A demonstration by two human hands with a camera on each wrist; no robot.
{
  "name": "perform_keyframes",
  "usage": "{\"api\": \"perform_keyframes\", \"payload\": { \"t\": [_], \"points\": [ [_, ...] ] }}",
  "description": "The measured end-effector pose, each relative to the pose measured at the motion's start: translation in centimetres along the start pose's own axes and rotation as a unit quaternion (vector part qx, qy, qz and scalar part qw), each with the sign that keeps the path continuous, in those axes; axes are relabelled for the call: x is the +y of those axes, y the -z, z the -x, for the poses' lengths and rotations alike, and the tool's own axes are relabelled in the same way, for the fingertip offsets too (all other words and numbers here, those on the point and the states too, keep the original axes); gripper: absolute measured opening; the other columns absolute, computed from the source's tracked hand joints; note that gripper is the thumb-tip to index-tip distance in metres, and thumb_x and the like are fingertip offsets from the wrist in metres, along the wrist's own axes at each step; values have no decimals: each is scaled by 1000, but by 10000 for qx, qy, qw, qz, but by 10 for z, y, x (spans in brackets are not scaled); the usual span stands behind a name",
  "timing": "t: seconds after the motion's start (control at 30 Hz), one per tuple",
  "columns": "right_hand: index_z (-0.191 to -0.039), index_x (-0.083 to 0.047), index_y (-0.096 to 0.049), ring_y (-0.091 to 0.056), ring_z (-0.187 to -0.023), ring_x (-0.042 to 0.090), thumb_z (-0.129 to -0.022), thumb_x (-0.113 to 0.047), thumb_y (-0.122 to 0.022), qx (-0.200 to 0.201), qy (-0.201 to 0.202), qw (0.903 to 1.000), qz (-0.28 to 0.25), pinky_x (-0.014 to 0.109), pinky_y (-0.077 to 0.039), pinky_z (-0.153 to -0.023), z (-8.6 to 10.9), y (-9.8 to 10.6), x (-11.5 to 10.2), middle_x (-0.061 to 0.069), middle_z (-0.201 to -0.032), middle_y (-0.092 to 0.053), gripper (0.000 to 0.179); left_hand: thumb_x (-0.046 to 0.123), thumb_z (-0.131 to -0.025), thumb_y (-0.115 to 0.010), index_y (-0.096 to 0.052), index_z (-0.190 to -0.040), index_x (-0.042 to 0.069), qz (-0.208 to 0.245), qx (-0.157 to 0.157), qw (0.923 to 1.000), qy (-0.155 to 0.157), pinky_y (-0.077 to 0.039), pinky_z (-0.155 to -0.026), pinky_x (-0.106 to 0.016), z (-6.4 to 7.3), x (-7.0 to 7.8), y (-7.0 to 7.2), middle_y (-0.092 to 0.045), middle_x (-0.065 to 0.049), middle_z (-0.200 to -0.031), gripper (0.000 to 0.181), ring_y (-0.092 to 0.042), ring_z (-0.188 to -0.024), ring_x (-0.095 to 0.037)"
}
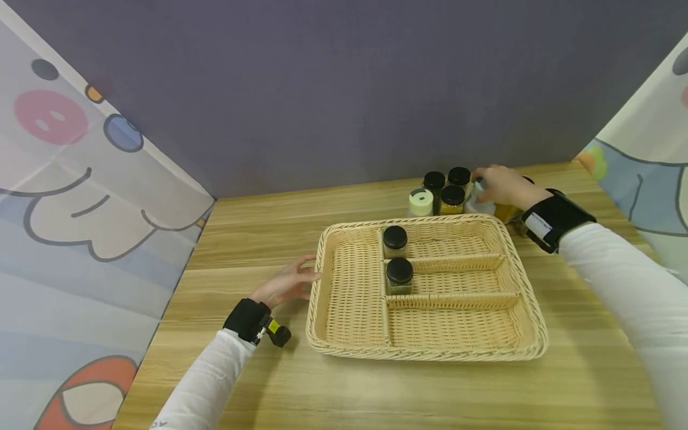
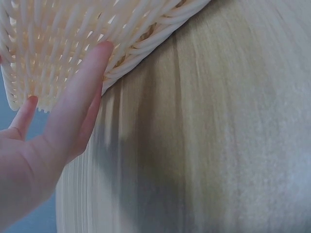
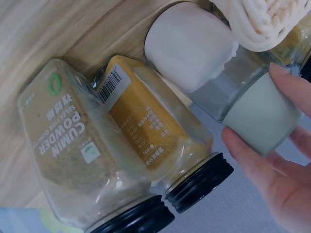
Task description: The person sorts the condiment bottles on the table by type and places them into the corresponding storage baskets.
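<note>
Pinching the pale green cap [image 3: 262, 114] of the white-powder jar [image 3: 187, 48] between thumb and fingers, my right grip [image 1: 502, 186] has it from above, while the jar stands on the table [image 1: 258, 227] just beyond the far rim of the wicker basket [image 1: 430, 356]. I see clear wall between the powder and the cap, so it is only part full; I'd expect a light, stiff load, with loose contents that shift if I tilt it. The wall looks smooth, glass or plastic I can't tell, so I'd treat it as slippery and perhaps breakable. The cap suits a pinch on opposite sides, but I can't tell how tightly it is fastened; the body below would be the safer hold if there were room. Room is short: the orange-powder jar [image 3: 150, 111] is just beside it, with the cumin jar [image 3: 82, 141] past that, and the basket rim crowds the other side, so a straight upward pull seems kindest. My left grip [image 1: 287, 283] is released, relaxed fingers resting against the outside of the basket's left wall and clasping nothing.
</note>
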State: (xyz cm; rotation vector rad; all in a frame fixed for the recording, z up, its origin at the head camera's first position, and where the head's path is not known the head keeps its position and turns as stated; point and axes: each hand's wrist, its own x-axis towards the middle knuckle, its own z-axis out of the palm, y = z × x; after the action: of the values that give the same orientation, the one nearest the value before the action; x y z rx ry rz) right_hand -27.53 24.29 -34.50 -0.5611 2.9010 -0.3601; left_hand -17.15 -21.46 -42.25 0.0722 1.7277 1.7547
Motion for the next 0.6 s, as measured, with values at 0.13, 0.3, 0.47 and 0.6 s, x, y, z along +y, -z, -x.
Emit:
{"api": "perform_keyframes", "payload": {
  "t": [0.13, 0.3, 0.47, 0.6],
  "points": [
    [-112, 9, -43, -42, -96, 47, -74, -12, -65, 18, 19, 10000, -93, 57, -43, -76, 1, -2, 0, 36, -105, -46, 48, 6, -84, -53, -24, -132, 12, -33, -44, 10000, -40, -46, -83, -56, 0, 0, 0, -45, -23, -120, 56, -51, -101, -32],
    [-113, 8, -42, -41, -98, 48, -75, -13, -65, -1, 8, 9999, -160, 58, -43, -77, 1, -2, -2, 36, -107, -44, 49, 6, -84, -53, -25, -131, 12, -71, 17, 10000, -44, -47, -82, -55, 0, 0, 1, -46, -22, -118, 55, -51, -101, -32],
    [-114, 8, -42, -41, -98, 48, -76, -14, -64, -31, -38, 9999, -87, 58, -43, -77, 1, -2, -2, 36, -108, -45, 50, 7, -84, -54, -25, -132, 13, -72, 1, 10000, -35, -47, -82, -55, 0, 0, 2, -47, -22, -118, 56, -51, -101, -32],
    [-112, 9, -43, -42, -98, 48, -74, -13, -65, 40, -23, 10000, 12, 57, -44, -77, 0, -1, -4, 35, -107, -47, 49, 6, -85, -53, -24, -132, 11, -22, -60, 10000, -70, -47, -82, -56, -1, 0, 3, -47, -22, -118, 56, -51, -100, -32]
  ]
}}
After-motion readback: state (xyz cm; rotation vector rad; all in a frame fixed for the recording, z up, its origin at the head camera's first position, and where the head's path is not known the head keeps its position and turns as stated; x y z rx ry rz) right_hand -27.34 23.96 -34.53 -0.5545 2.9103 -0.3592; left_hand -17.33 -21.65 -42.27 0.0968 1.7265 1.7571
